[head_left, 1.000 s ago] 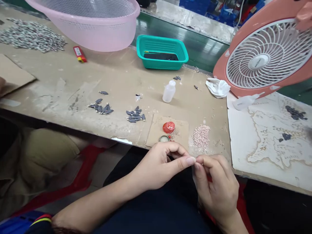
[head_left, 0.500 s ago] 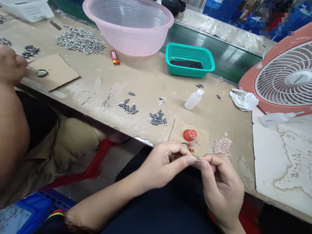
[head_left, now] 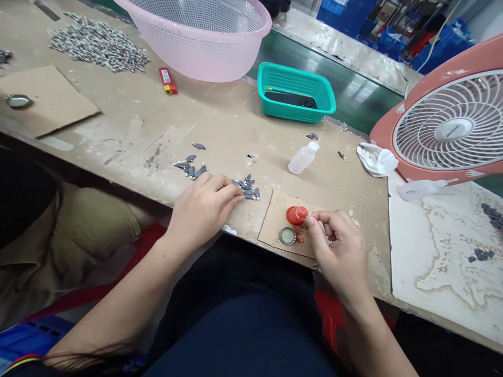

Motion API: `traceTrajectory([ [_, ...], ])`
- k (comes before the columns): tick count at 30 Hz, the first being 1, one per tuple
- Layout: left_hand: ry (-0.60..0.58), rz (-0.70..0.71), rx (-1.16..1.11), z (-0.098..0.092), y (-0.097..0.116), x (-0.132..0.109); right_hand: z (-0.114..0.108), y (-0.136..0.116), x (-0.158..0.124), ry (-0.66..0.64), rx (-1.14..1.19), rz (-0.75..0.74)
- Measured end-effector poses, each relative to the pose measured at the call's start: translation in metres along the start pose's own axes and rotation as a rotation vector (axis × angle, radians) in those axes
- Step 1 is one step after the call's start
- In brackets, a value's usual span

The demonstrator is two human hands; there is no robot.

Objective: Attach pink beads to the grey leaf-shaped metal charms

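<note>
Scarred tan workbench [head_left: 118, 141], watched through my remote head camera: the left hand [head_left: 204, 209] lies open, fingertips at a cluster of dark grey leaf-shaped charms [head_left: 247, 187], while the right hand [head_left: 338, 251] pinches thumb and forefinger closed beside a red plastic cap [head_left: 297, 215] of tiny red beads; I cannot tell whether anything sits between them. A round metal bezel [head_left: 287, 236] lies on a brown cardboard square [head_left: 273, 222] at one o'clock, and a large heap of silver-grey pieces [head_left: 98, 43] sits beyond either hand at eleven o'clock
</note>
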State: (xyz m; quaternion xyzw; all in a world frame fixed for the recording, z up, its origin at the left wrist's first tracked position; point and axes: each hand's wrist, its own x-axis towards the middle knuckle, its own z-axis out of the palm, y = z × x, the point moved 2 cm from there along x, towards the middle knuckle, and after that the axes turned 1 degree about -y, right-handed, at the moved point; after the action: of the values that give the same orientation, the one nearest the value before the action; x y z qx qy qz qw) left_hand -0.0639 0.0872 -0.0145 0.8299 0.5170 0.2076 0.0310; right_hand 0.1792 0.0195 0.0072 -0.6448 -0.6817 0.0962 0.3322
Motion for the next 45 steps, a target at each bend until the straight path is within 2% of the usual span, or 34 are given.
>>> traceTrajectory([
  [4, 0.090, -0.032, -0.164, -0.002, 0.001, -0.008, 0.001, -0.001, 0.003, -0.037, -0.116, -0.030],
  [12, 0.060, -0.181, -0.621, -0.005, 0.009, -0.021, 0.005, -0.004, 0.005, -0.052, -0.238, -0.129],
  [16, 0.106, -0.210, -0.779, -0.007, 0.012, -0.024, 0.003, -0.006, 0.005, -0.044, -0.210, -0.119],
  [18, 0.119, -0.198, -0.839, -0.007, 0.014, -0.024, -0.001, -0.005, 0.004, -0.028, -0.112, -0.057],
  [23, 0.079, -0.195, -0.917, -0.007, 0.020, -0.024, -0.010, 0.005, -0.003, -0.036, 0.379, 0.311],
  [25, 0.058, -0.237, -0.973, -0.007, 0.024, -0.023, -0.012, 0.010, -0.007, -0.037, 0.469, 0.364],
  [31, 0.029, -0.496, -1.288, -0.003, 0.034, -0.024, -0.009, 0.021, -0.025, -0.063, 0.045, 0.214],
  [34, 0.033, -0.560, -1.400, 0.000, 0.040, -0.026, -0.004, 0.025, -0.032, -0.056, -0.014, 0.185],
  [37, 0.022, -0.567, -1.419, 0.000, 0.047, -0.027, -0.007, 0.025, -0.036, -0.021, -0.024, 0.165],
  [40, -0.065, -0.533, -1.403, -0.002, 0.057, -0.028, -0.018, 0.019, -0.039, 0.053, 0.106, 0.221],
  [43, -0.211, -0.529, -1.437, -0.004, 0.072, -0.028, -0.027, 0.005, -0.045, 0.098, 0.440, 0.370],
  [45, -0.283, -0.540, -1.469, -0.005, 0.082, -0.028, -0.029, -0.008, -0.049, 0.080, 0.602, 0.399],
])
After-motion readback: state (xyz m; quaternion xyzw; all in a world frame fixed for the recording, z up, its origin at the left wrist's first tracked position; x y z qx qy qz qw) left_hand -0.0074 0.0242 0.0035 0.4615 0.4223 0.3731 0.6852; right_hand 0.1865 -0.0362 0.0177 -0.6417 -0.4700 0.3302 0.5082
